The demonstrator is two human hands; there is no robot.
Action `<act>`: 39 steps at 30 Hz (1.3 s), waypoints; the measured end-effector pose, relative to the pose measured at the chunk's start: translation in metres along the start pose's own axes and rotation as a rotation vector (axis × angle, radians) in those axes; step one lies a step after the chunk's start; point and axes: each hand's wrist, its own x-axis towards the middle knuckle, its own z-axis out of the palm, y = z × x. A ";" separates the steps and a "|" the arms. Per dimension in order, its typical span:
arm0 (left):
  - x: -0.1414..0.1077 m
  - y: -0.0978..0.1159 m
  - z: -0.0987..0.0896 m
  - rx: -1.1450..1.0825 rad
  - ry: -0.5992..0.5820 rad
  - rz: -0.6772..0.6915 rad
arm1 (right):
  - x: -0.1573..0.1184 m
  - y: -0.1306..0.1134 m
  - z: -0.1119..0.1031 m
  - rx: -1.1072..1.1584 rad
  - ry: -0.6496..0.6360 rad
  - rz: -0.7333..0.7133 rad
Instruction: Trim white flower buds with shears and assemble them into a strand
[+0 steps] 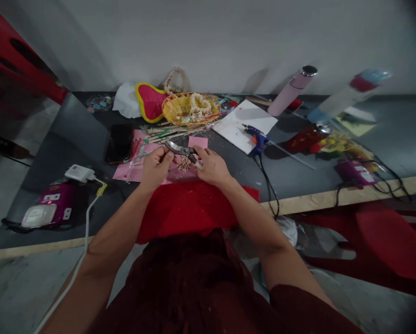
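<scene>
My right hand (213, 166) is wrapped round the handles of a pair of pruning shears (180, 150), whose curved blade points left. Facing it, my left hand (155, 166) is closed in a pinch beside the blade; what sits between its fingertips is too small to make out. Below the shears, a small heap of short pale cut pieces (184, 163) lies on pink paper (133, 172). Thin wooden sticks (171, 133) with green bits lie just behind my hands. A red cloth (190, 204) spreads over the table edge in front of me.
Behind the sticks stands a yellow wicker basket (175, 110) with a beaded piece inside. A phone (119, 143) lies left. To the right are a blue glue gun (258, 139) on white card (241, 123), a pink flask (291, 93) and a red can (305, 139). Cables trail over the edge.
</scene>
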 end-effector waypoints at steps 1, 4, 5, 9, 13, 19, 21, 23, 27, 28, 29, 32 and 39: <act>0.000 0.002 0.000 0.016 0.006 0.021 | 0.000 0.000 0.000 0.006 0.000 0.008; 0.000 0.003 -0.001 0.086 0.023 0.051 | 0.001 0.000 0.000 0.016 0.008 0.018; -0.001 0.003 -0.001 0.104 0.021 0.050 | 0.001 0.001 0.000 0.014 0.010 0.011; -0.001 0.001 -0.001 0.089 -0.016 0.035 | 0.001 0.004 0.001 0.000 0.012 -0.028; 0.000 0.001 -0.001 0.064 -0.027 0.041 | 0.001 0.007 0.001 0.004 0.001 -0.026; 0.000 -0.001 -0.002 0.070 -0.033 0.029 | 0.002 0.007 0.002 0.006 0.019 -0.041; 0.000 -0.002 -0.002 0.050 -0.033 0.017 | 0.001 0.005 0.001 0.009 0.020 -0.043; 0.000 -0.003 -0.002 0.025 -0.033 0.002 | 0.001 0.003 0.000 0.013 0.018 -0.042; 0.000 -0.001 -0.002 -0.002 -0.021 -0.006 | -0.001 -0.002 -0.003 0.002 0.013 -0.031; -0.001 0.000 -0.002 0.003 -0.019 -0.003 | -0.002 -0.002 -0.003 -0.001 0.014 -0.027; -0.001 0.001 -0.002 0.011 -0.016 0.000 | -0.002 -0.003 -0.003 -0.003 0.014 -0.023; -0.001 0.003 -0.001 0.033 -0.006 0.015 | -0.001 -0.003 -0.002 -0.005 0.014 -0.001; -0.001 0.002 -0.001 0.085 0.013 0.026 | 0.002 0.002 0.001 -0.024 0.009 -0.025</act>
